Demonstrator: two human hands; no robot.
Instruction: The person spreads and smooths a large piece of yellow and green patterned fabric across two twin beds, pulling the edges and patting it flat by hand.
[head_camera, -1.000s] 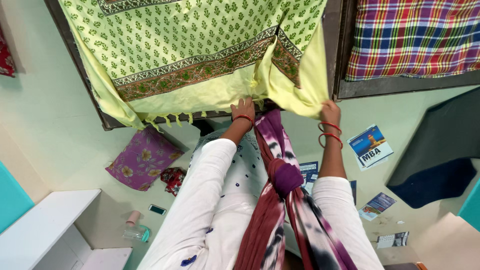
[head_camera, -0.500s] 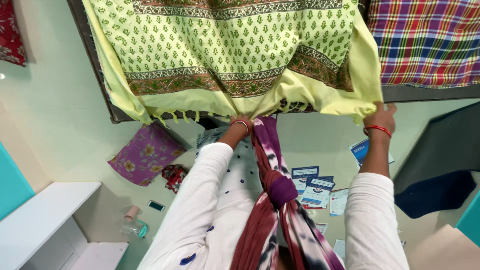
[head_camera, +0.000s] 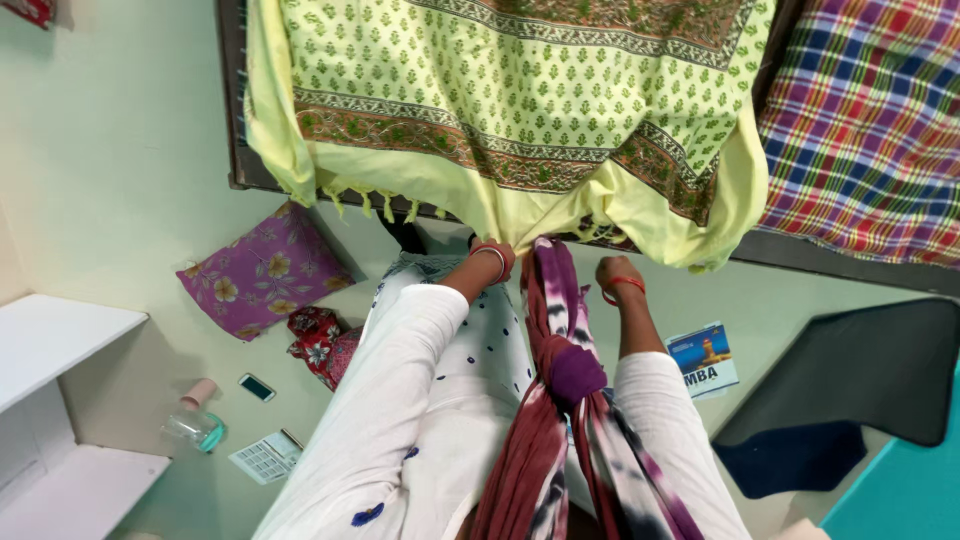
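A pale yellow-green bedsheet (head_camera: 520, 90) with green leaf print and a brown patterned border lies over a dark-framed bed (head_camera: 236, 130), its fringed edge hanging down. My left hand (head_camera: 490, 250), with a red bangle, grips the hanging edge near the middle. My right hand (head_camera: 612, 275), also with a red bangle, is closed just under the bunched edge to the right; whether it holds cloth is hard to see. A maroon, purple and white tie-dye scarf (head_camera: 560, 370) hangs knotted down my front between my white sleeves.
A second bed with a red, blue and green checked cover (head_camera: 870, 130) stands at right. On the floor lie a purple floral pillow (head_camera: 262, 272), a red cloth (head_camera: 318, 340), a phone (head_camera: 257, 387), a bottle (head_camera: 195, 425), a small calendar (head_camera: 265, 458), a blue booklet (head_camera: 703, 360), and a dark mat (head_camera: 850, 385).
My right hand has drawn in from the sheet's far right corner toward the middle, close to my left hand. The view has shifted left, and the sheet edge has bunched between the hands.
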